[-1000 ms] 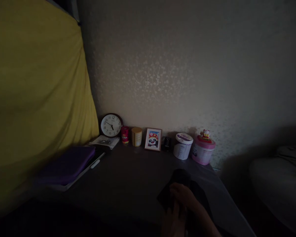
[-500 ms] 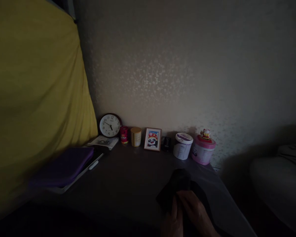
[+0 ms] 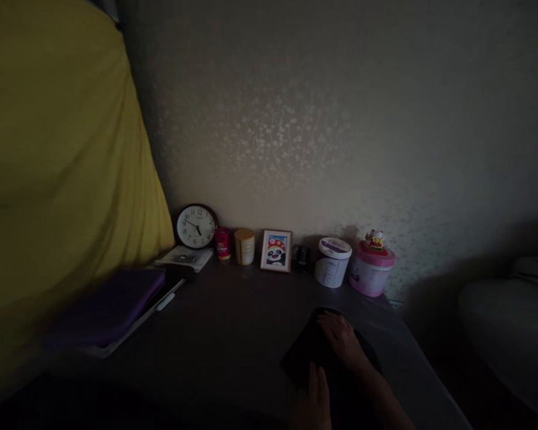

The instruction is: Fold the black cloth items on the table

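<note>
A black piece of cloth [image 3: 302, 352] lies on the dark grey tabletop [image 3: 233, 322] near its right front; its exact kind is lost in the dark. My right hand [image 3: 343, 339] rests on the far part of the cloth, fingers stretched out and lying flat. Lower down, my left hand [image 3: 316, 397] is at the near part of the cloth, with its fingers extended and nothing visible in them. The cloth's near end fades into shadow.
Along the wall stand a clock [image 3: 197, 226], a red can [image 3: 223, 243], a yellow-lidded canister [image 3: 244, 246], a framed panda picture [image 3: 276, 251], a white tub [image 3: 333, 263] and a pink tub [image 3: 371, 270] topped by a figurine [image 3: 375, 239]. A purple case [image 3: 107, 304] lies left beside a yellow curtain [image 3: 63, 149].
My hands have come apart from each other. The right hand has moved forward and flattened onto the black cloth, which now lies flatter; the left stays near the front.
</note>
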Demonstrator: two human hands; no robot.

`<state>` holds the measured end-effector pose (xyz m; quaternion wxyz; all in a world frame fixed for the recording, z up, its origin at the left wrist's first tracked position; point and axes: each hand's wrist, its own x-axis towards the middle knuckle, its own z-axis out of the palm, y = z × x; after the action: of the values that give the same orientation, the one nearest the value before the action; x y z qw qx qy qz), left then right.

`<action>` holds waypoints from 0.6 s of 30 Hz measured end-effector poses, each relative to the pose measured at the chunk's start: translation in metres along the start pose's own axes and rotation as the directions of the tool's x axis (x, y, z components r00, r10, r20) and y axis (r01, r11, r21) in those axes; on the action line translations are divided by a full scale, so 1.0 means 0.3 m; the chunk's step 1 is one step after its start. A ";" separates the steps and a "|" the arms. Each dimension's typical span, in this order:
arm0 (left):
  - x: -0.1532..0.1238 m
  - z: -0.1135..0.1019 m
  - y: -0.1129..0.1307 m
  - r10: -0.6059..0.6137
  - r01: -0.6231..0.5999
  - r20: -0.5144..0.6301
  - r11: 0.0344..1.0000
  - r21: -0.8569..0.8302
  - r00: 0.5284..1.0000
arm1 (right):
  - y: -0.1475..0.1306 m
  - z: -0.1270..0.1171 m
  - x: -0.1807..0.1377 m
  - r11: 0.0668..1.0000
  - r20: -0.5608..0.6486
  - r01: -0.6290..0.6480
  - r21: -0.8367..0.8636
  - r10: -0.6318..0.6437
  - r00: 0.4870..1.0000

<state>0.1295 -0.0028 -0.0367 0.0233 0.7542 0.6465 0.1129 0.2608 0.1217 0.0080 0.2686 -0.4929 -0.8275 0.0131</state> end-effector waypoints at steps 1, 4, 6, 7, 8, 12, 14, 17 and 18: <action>0.003 -0.002 0.000 -0.004 0.005 0.027 1.000 -0.014 1.000 | 0.017 0.006 0.015 1.000 -0.007 0.001 -0.014 -0.001 1.000; 0.013 -0.024 0.002 -0.019 0.027 0.125 0.998 -0.059 0.992 | 0.065 0.024 0.056 0.998 -0.005 0.028 -0.052 -0.028 1.000; 0.018 -0.048 0.006 -0.033 0.049 0.204 0.996 -0.074 0.978 | 0.090 0.027 0.076 0.994 -0.005 0.009 -0.104 -0.009 1.000; 0.020 -0.061 0.008 -0.041 0.060 0.248 0.996 -0.072 0.968 | 0.097 0.023 0.082 0.990 -0.015 -0.018 -0.143 0.016 1.000; 0.021 -0.073 0.009 -0.048 0.070 0.289 0.995 -0.067 0.956 | 0.100 0.016 0.084 0.982 -0.038 -0.054 -0.184 0.047 0.998; 0.022 -0.091 0.010 -0.056 0.087 0.356 0.994 -0.072 0.933 | 0.064 -0.025 0.034 0.961 -0.215 -0.153 -0.230 0.103 0.971; 0.022 -0.081 0.008 -0.054 0.089 0.345 0.992 -0.087 0.937 | 0.023 -0.032 -0.025 0.981 -0.237 -0.092 -0.168 0.051 0.970; 0.023 -0.059 0.003 -0.058 0.098 0.327 0.990 -0.105 0.943 | -0.040 -0.015 -0.108 0.997 -0.146 0.031 -0.075 -0.042 0.988; 0.023 -0.055 0.002 -0.057 0.097 0.323 0.989 -0.109 0.945 | -0.053 -0.005 -0.122 0.997 -0.119 0.048 -0.057 -0.054 0.991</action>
<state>0.1277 0.0020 -0.0196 0.1784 0.7338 0.6549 0.0282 0.2622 0.0829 -0.0020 0.3049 -0.4784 -0.8223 -0.0457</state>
